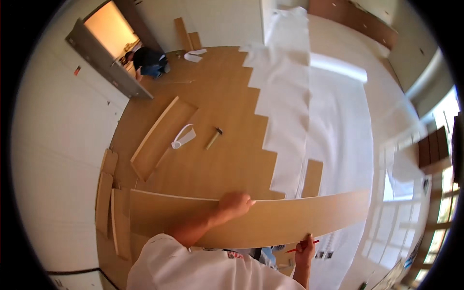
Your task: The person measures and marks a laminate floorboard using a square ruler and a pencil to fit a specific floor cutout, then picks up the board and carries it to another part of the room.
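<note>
A long wood-look floor plank [285,217] is held up crosswise in front of me. My left hand [235,204] is closed over its far edge near the middle, with the fingertips partly hidden. At the near edge, toward the right, my right hand [304,252] grips a thin red pencil [291,251], and one finger touches the plank's edge. A short plank piece [312,178] lies on the white underlay [333,140] just beyond the plank. Farther off, a hammer [213,138] rests on the laid wood floor [222,96].
A long open carton [162,137] and a white strip [185,137] lie on the floor. Loose planks [104,198] stand by the left wall. Another person [147,62] crouches near the open door [106,58]. A white underlay roll [338,66] lies at far right.
</note>
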`<move>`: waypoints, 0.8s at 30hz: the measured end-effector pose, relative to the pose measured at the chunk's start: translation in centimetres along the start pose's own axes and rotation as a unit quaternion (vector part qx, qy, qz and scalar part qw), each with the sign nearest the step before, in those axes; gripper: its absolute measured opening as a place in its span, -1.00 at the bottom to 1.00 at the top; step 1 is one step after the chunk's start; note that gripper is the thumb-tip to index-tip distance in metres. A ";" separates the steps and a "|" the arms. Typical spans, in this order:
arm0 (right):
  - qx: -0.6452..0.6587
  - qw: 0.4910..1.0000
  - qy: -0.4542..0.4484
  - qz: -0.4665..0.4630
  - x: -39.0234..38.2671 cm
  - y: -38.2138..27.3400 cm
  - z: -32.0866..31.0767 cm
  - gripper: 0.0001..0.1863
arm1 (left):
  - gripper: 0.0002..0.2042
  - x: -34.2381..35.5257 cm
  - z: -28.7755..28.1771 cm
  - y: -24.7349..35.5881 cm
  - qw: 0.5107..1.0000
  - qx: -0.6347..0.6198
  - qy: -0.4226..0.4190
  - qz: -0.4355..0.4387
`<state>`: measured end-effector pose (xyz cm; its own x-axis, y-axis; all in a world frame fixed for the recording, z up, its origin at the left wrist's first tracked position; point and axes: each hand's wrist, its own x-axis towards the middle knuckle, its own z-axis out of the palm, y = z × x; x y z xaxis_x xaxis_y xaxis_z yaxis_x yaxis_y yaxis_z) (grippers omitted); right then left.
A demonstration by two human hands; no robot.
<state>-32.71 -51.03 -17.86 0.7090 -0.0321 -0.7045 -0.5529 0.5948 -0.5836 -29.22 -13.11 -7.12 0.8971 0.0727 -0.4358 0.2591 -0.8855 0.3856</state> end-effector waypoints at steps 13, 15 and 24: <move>-0.415 0.880 -0.204 0.112 17.0 2.8 37.2 -0.59 | -0.56 4.9 -6.5 -25.5 0.944 -0.121 0.146 -0.271; -0.472 0.854 -0.202 0.084 20.1 2.0 41.7 -0.58 | -0.56 6.5 -5.5 -29.5 0.943 -0.104 0.137 -0.286; -0.493 0.832 -0.251 -0.040 53.4 -0.6 52.2 -0.69 | -0.65 14.5 -3.1 -39.9 0.896 -0.133 0.087 -0.416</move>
<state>28.33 -11.15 -34.02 0.7176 0.4475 -0.5337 -0.4090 -0.3494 -0.8430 -25.40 24.68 -26.34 0.3908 0.7474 -0.5373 0.9186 -0.3536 0.1762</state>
